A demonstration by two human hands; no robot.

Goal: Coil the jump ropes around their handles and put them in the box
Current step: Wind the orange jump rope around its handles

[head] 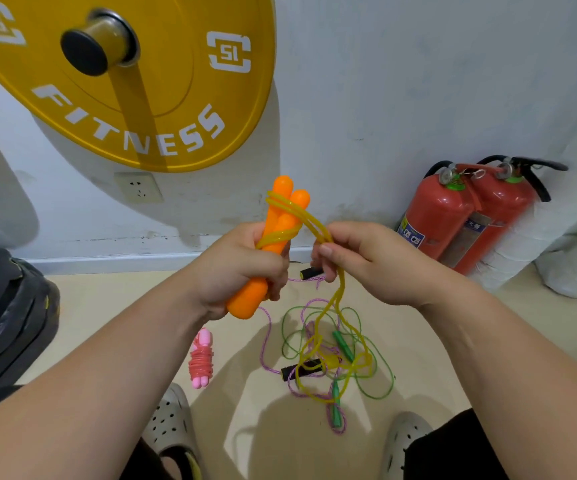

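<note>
Step in hand: you are coiling the yellow rope [339, 296] round the orange handles [281, 220]. A couple of turns are on, and most of the cord hangs down to the floor [453, 358].
Left-hand grip [242, 268]: fingers curled tight round the handle bundle, just left of centre, which is held upright and tilted toward 1 o'clock.
Right-hand grip [366, 261]: thumb and fingers pinching the cord, just right of centre.
Next move, as judged: carry the cord round the handles again and keep it taut. The slack must draw free of the tangle at 5 o'clock.
Tangle: the yellow slack lies mixed with the green rope [343, 345] and the purple rope [264, 344]. Which lies over which is unclear.
Done: the pink rope [202, 358], coiled, lies on the floor at 7 o'clock.
Hidden: no box in view. The count of orange handles is hard to make out, and your left fingertips are out of sight.
</note>
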